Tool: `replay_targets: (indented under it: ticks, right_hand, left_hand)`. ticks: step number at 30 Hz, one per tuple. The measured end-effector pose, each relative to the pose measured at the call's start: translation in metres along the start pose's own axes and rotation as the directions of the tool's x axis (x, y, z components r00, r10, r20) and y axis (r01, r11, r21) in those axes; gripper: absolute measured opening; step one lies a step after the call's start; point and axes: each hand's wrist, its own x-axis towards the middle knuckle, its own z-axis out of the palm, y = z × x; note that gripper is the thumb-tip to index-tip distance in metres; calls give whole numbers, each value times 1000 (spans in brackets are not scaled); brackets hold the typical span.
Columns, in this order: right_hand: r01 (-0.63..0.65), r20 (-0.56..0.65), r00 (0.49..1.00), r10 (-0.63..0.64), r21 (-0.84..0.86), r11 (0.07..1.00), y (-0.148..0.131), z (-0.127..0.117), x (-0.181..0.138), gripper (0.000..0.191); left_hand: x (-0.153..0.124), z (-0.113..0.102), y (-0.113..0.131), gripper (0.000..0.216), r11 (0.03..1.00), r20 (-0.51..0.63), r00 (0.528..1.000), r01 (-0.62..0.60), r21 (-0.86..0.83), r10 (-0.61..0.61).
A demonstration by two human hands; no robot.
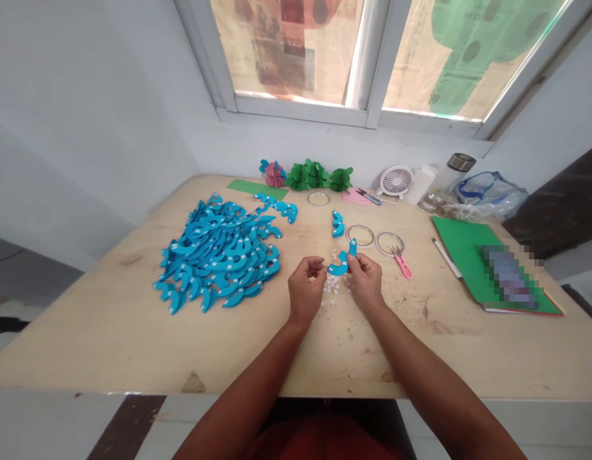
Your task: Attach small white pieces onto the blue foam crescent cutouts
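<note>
A curved blue paper cutout (339, 266) with small white squares on it is held over the table. My right hand (366, 280) pinches its right side between thumb and fingers. My left hand (306, 285) has thumb and fingertips drawn together right by the cutout's left end; whatever is between them is too small to make out. Tiny white paper bits (331, 285) lie scattered beneath the hands. Just beyond sits another blue cutout (337, 224). To the left spreads a large heap of similar blue cutouts (224, 249), with several loose ones (277, 206) behind it.
Metal rings (360, 236) and pink-handled snips (402, 263) lie right of my hands. Green folders (461, 255) with a blurred item, a white pen (446, 257), a small fan (396, 181) and a bottle (444, 182) stand farther right. Green paper ornaments (316, 175) line the wall.
</note>
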Motion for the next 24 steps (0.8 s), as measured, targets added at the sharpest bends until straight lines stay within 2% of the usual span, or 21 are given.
replay_targets:
  ticks: [10,16,24]
  right_hand:
    - [0,-36,999,0,-17,1000,0,1,0,30]
    - [-15,-68,998,14,-13,1000,1,0,1,32]
    - [-7,-77,997,8,5,1000,2,0,3,31]
  left_hand:
    - [-1,1,-3,18,997,39,999,12,-74,-9]
    - [-2,0,0,21,997,96,995,31,-67,-24]
    - [-2,0,-2,19,1000,105,994,-25,-11,26]
